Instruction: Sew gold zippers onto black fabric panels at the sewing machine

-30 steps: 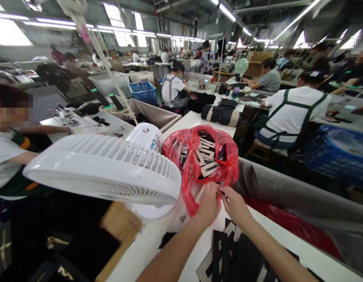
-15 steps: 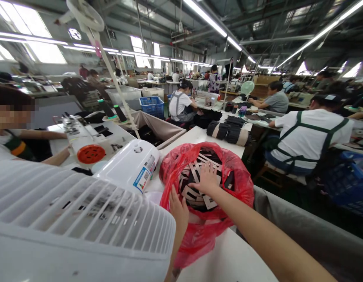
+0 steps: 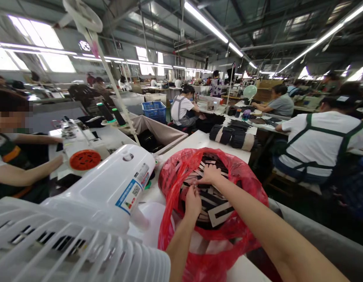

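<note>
A red plastic bag (image 3: pixel 242 184) stands open on the white table (image 3: pixel 195 141) in front of me, filled with several flat black and pale cut pieces (image 3: pixel 216 209). Both my hands are inside its mouth. My left hand (image 3: pixel 193 201) rests on the pieces at the near left, fingers curled down on them. My right hand (image 3: pixel 210 174) lies farther in, fingers spread over the pile. Whether either hand grips a piece is not visible.
A white table fan (image 3: pixel 105 199) fills the lower left, its grille close to my left arm. A person sits at a sewing machine (image 3: pixel 78 150) on the left. A grey cloth trough (image 3: pixel 310 231) runs along the right. Other workers sit at tables beyond.
My left hand has moved from the bag's outer rim into the bag onto the pieces. My right hand has shifted slightly farther in. The view has moved closer to the bag and fan.
</note>
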`<action>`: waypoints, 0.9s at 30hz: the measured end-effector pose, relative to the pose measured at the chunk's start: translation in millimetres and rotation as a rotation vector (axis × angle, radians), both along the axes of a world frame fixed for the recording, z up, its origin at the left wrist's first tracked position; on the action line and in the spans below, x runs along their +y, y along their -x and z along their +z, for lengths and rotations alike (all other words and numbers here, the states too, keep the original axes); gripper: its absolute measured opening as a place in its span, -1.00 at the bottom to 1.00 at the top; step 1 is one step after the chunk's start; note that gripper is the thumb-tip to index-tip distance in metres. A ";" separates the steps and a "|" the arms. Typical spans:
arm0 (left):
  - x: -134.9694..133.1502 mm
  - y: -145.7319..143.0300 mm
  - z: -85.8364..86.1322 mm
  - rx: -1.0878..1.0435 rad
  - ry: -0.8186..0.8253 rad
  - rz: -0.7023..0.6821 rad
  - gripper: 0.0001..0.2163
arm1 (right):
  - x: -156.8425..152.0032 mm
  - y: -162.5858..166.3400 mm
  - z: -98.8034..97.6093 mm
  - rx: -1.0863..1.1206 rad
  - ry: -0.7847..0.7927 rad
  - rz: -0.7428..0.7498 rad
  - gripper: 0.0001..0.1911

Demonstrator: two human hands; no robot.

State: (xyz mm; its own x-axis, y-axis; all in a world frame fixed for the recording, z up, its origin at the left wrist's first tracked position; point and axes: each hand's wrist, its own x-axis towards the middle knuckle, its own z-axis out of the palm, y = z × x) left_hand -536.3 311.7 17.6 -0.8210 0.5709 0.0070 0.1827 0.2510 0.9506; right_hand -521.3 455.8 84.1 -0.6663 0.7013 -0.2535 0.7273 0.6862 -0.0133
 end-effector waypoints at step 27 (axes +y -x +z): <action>-41.7 -8.0 4.4 0.606 0.574 -0.174 -0.55 | -1.4 8.4 19.3 -0.085 -0.036 0.282 -0.54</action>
